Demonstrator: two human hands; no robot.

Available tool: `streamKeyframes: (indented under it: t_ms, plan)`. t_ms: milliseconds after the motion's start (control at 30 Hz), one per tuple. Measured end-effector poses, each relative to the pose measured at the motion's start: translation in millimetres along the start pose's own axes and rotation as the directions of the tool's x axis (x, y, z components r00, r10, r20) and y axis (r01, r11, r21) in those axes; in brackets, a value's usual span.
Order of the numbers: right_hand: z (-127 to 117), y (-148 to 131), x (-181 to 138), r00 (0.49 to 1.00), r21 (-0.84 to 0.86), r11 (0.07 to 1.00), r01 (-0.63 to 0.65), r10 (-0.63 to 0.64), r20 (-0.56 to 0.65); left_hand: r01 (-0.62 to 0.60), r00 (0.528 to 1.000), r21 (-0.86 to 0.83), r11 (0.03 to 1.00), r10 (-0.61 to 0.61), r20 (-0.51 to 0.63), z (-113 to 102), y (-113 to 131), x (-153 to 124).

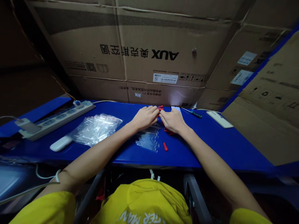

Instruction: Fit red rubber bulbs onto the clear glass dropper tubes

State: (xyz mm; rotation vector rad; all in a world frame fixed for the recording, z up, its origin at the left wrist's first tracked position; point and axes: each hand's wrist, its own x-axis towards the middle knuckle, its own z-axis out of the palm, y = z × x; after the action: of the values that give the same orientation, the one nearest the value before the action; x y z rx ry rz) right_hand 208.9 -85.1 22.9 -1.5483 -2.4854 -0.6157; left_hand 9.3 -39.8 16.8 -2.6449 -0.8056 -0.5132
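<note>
My left hand (146,117) and my right hand (173,120) meet near the back of the blue table, fingers curled and fingertips almost touching. Both look closed; a bit of red shows between them, but what the fingers grip is hidden. Thin clear glass tubes (147,141) lie side by side in a row below my left hand. Several red rubber bulbs (168,131) lie partly under my right hand, and more red bulbs (160,107) show just beyond the fingers. One single red bulb (165,146) lies closer to me, right of the tubes.
Clear plastic bags (97,128) lie left of my forearm, beside a white rounded device (61,143). A power strip (58,119) runs along the left. At right are a green-handled screwdriver (195,114) and a white flat object (219,119). A cardboard wall (140,28) stands behind.
</note>
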Motion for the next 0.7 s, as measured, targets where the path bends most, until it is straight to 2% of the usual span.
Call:
streamKeyframes:
  t_ms: [167,333,700]
  plan:
    - [-5.5,-7.1,0.4,0.995,-0.009,0.999,-0.045,0.045,0.085,-0.030,0.998,0.048,0.998,0.033,-0.052,4.4,0.6,1.6]
    - [-4.1,-11.3,0.6,0.985,-0.028,0.995,-0.097,0.100,0.138,-0.026,0.999,0.037,0.999,0.027,-0.047,7.2,1.6,3.0]
    - [-4.9,-13.3,1.0,0.955,-0.011,0.992,-0.128,0.126,0.269,-0.050,0.998,0.012,0.999,0.051,-0.030,14.5,0.1,4.6]
